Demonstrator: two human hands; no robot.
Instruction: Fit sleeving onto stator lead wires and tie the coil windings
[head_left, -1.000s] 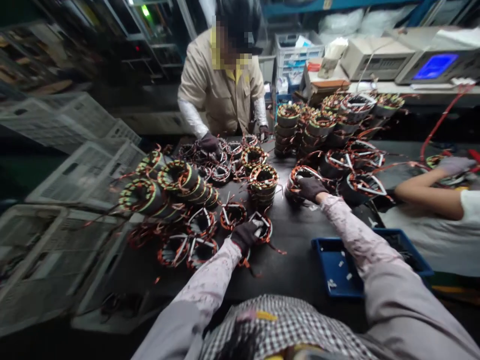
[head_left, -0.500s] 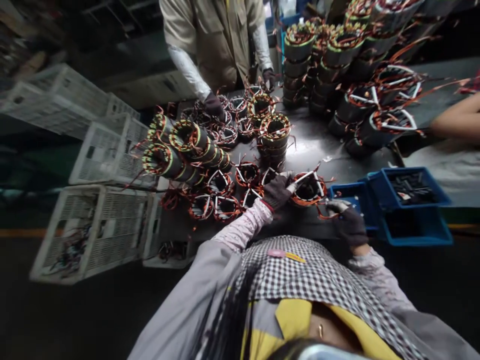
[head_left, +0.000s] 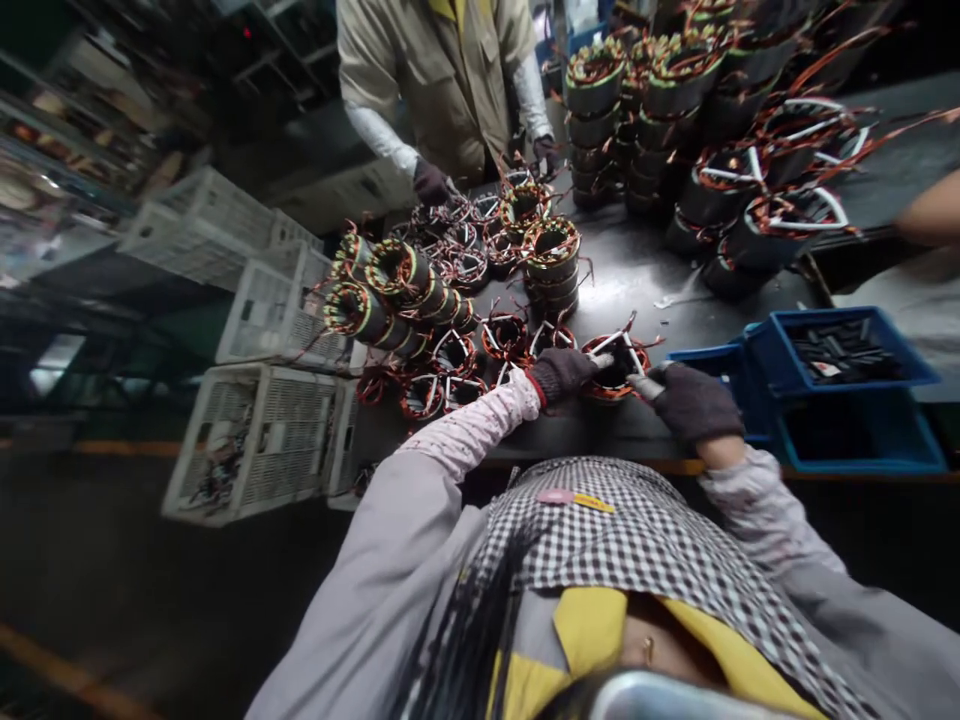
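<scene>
A motor stator wound with orange copper wire stands on the dark table in front of me, white sleeves crossing its top. My left hand, in a dark glove with pale fingertips, is closed on its left rim. My right hand, gloved alike, has its fingers pinched at the right rim, by the lower end of a white sleeve. Exactly what lies between those fingertips is too small to make out. Close to my left hand stand several similar stators, some with white sleeves.
Blue bins stand at the right, the upper one with dark pieces. Stacked stators rise mid-table, others at the back right. White crates stand left. Opposite, a co-worker's gloved hand touches stators; another person's arm shows right.
My right hand has moved left from the loose copper wires beside the stator to its right rim. My left hand stays at the left rim. The camera view has shifted somewhat.
</scene>
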